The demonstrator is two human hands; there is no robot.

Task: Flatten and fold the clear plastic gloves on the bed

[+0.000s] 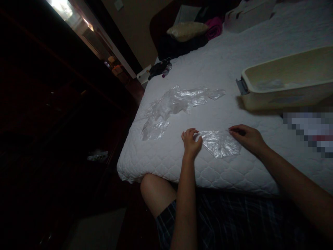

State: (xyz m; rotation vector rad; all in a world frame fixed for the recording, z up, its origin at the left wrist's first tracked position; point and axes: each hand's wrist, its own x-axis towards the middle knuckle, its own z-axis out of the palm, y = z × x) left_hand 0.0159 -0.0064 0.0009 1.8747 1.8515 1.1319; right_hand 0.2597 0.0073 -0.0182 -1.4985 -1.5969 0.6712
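Observation:
A clear plastic bag (221,144) lies spread on the white quilted bed (166,163), creased and shiny. My left hand (191,142) is at its upper left corner, thumb and fingers curled in on the edge. At the upper right corner, my right hand (246,137) pinches the bag between thumb and fingertips. The bag's top edge runs nearly straight between both hands. Beyond my left hand, several more crumpled clear plastic bags (171,104) form a loose curved heap on the bed.
A cream plastic bin (286,99) with a grey latch stands on the bed at right, clear plastic inside. Farther back are a whitish container (248,17), a pale cushion (187,30) and a rolled magenta cloth (214,27). Dark clutter and a small bottle (166,71) lie at the far left edge.

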